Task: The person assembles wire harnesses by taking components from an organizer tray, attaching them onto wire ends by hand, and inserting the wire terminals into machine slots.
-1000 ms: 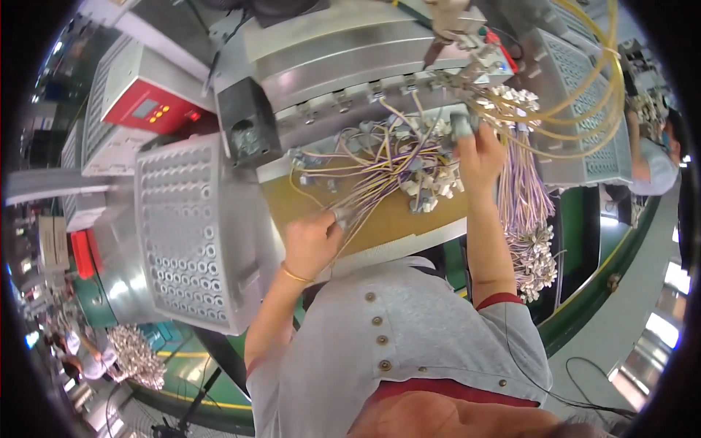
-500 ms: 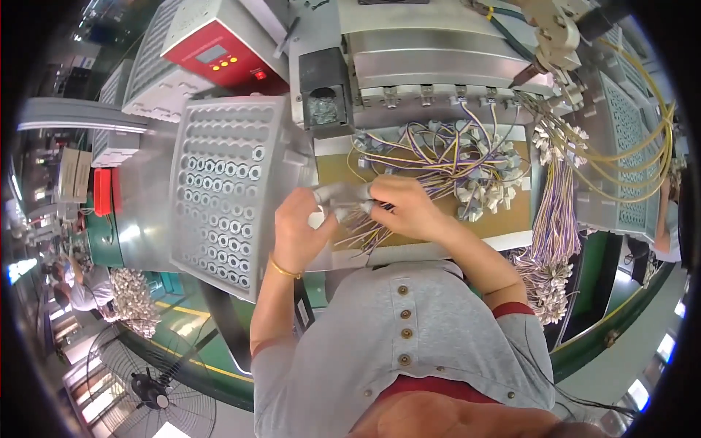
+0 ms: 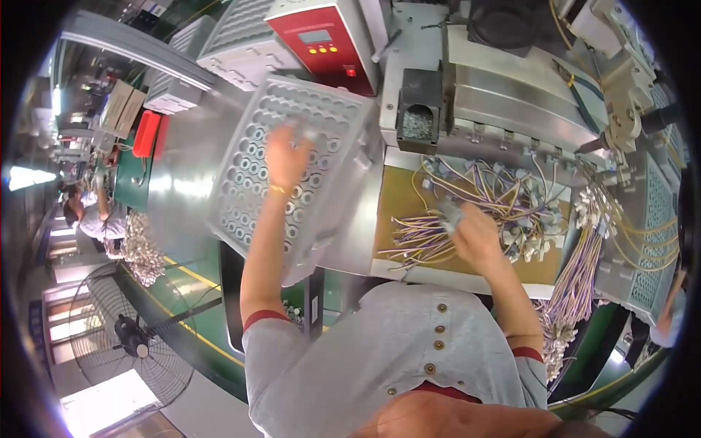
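My left hand (image 3: 287, 159) is over the upper part of a grey plastic tray (image 3: 349, 109) with rows of round pockets. Many pockets hold small ring-shaped metal parts. Motion smears its fingertips, so their grip and anything in them do not show. My right hand (image 3: 476, 235) is at the wire pile on the brown board (image 3: 394, 191), its covered fingertips drawn together; what they hold, if anything, is not clear. Around it lie purple, yellow and white wires (image 3: 418, 232) with grey and white connectors (image 3: 531, 237).
A red-fronted control box (image 3: 321, 44) stands behind the tray. A black holder (image 3: 421, 109) and a metal machine housing (image 3: 518, 102) rise behind the board. Pliers (image 3: 580, 95) rest on the machine. Wire bundles (image 3: 573, 285) hang at the right. A fan (image 3: 135, 336) stands lower left.
My hands, together above the board before, have parted. The left went left and up to the tray; the right is over the wires. The view has shifted, too.
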Motion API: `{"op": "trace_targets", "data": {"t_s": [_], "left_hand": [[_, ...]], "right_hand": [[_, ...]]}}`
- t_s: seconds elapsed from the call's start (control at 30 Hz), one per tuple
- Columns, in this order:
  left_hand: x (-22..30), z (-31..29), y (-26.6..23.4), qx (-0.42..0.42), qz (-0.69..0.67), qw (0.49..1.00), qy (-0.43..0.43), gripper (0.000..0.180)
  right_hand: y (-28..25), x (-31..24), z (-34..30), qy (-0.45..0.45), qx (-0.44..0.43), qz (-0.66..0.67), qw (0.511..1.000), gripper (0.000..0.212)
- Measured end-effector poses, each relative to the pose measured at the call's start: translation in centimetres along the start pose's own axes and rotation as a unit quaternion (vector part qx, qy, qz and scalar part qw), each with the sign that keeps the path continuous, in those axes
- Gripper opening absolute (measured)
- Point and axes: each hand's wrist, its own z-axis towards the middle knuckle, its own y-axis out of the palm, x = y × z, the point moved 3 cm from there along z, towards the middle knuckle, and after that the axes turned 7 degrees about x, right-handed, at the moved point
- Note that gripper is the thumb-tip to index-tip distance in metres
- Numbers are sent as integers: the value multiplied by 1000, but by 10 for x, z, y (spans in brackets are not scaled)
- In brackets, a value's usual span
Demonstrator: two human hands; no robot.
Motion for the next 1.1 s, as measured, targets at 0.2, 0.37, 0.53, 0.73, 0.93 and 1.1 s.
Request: {"op": "trace_targets", "data": {"t_s": [0.2,0.37,0.53,0.73,0.93,1.1], "left_hand": [[-120,20,-2,197,342,914,-92,35],[-60,15,-22,132,-102,979,-120,30],[95,-54,-4,-133,-493,839,-185,31],[156,-112,24,-259,-621,712,-203,34],[172,-114,19,-261,-641,700,-177,34],[179,-115,13,-248,-648,707,-140,36]], "right_hand": [[-5,2,-11,311,37,249,916,17],[-2,11,-7,317,-28,184,930,13],[0,12,11,273,22,184,944,9],[-7,9,9,297,25,191,935,6],[-16,5,9,272,57,178,944,11],[-21,4,11,251,49,155,954,17]]}}
